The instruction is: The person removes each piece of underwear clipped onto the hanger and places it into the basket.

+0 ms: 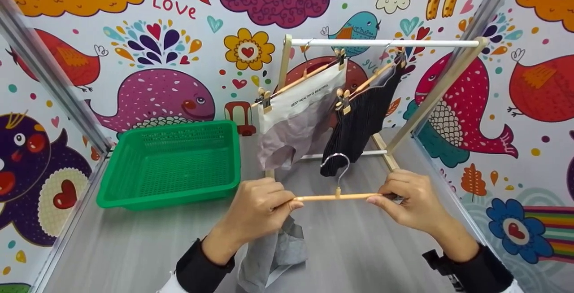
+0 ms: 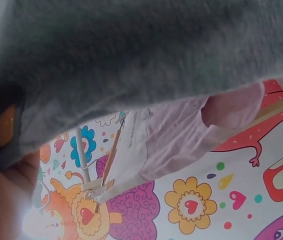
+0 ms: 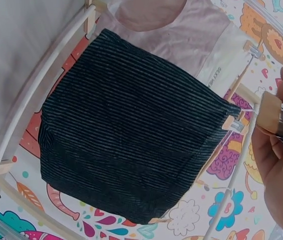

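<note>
Backdrop: walls printed with cartoon whales, birds, flowers and hearts; metal posts at left and right.
Table: grey surface, faint grain.
Hanger in hand: light wood bar, held level over the table, near side of the rack, metal hook up.
Left hand: fingers curled in, thumb and index pinching the hanger's left end.
Left clip: wood pad, up against grey cloth; can't tell if it's clamped on.
Grey garment: hangs below left hand, toward near edge; can't tell if it touches the table.
Right hand: fingers bent, thumb below, pinching the hanger's right end at its clip.
Right clip: tan pad, dark metal body, between thumb and fingers.
Rack: far side, right of centre; white rails, pale wood legs.
White-and-mauve garment: on rack, left, clipped to a wooden hanger, printed text near top.
Black striped garment: on rack, right of the white one, clipped likewise.
Basket: green, perforated, left of rack.
Wrists: black bands on both.
</note>
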A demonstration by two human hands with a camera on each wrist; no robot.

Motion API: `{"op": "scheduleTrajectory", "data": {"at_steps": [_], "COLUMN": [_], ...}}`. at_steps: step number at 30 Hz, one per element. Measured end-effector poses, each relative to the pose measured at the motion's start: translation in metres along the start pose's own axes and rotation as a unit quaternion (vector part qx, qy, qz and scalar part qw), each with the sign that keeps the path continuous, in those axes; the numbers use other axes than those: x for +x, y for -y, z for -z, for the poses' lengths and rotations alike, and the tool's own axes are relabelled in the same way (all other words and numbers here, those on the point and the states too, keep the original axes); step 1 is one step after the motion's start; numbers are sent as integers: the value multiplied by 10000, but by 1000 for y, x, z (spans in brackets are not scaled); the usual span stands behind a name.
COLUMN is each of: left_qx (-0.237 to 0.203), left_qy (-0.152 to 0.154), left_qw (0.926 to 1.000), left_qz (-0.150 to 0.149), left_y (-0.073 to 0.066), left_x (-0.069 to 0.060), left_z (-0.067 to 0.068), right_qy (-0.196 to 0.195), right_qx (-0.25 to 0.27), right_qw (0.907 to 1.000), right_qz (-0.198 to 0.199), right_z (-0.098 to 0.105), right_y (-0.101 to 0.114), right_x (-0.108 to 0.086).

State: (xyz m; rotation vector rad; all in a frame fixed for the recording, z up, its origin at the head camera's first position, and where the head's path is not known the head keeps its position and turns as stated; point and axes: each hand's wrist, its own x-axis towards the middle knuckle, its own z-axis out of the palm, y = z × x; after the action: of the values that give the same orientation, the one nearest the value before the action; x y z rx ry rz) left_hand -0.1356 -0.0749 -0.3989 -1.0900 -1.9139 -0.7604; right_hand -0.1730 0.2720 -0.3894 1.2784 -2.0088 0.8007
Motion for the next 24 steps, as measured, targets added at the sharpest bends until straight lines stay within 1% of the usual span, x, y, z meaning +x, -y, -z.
{"op": "scheduleTrajectory", "data": {"at_steps": [2,4,6,8,11,15,19,24], "left_qx": [-170,-416,-752,-1081,-1444,-1783,-2041,-2218], "left_qy": [1,14,39,26,-32,-102,-153,-197], "left_qw": [9998,9990,9964,9922,9855,9765,9666,9561], "left_qz": [40,171,399,618,893,1209,1540,1907], "left_y": [1,2,3,4,7,11,13,14], "left_x": [0,0,-1,-1,-4,-9,-13,-14], "left_z": [0,1,3,5,7,8,8,9], "right_qy": [-53,-96,-153,-230,-355,-443,-482,-495], "right_qx": [-7,-29,-26,-3,27,16,34,50], "right_qw": [10000,9999,9998,9997,9993,9990,9988,9987], "right_qz": [-13,-43,-92,-107,-82,-69,-87,-91], "right_z": [1,3,3,4,5,5,7,8], "right_y": [0,0,0,1,1,2,2,0], "right_x": [-1,-2,-4,-5,-6,-5,-5,-8]}}
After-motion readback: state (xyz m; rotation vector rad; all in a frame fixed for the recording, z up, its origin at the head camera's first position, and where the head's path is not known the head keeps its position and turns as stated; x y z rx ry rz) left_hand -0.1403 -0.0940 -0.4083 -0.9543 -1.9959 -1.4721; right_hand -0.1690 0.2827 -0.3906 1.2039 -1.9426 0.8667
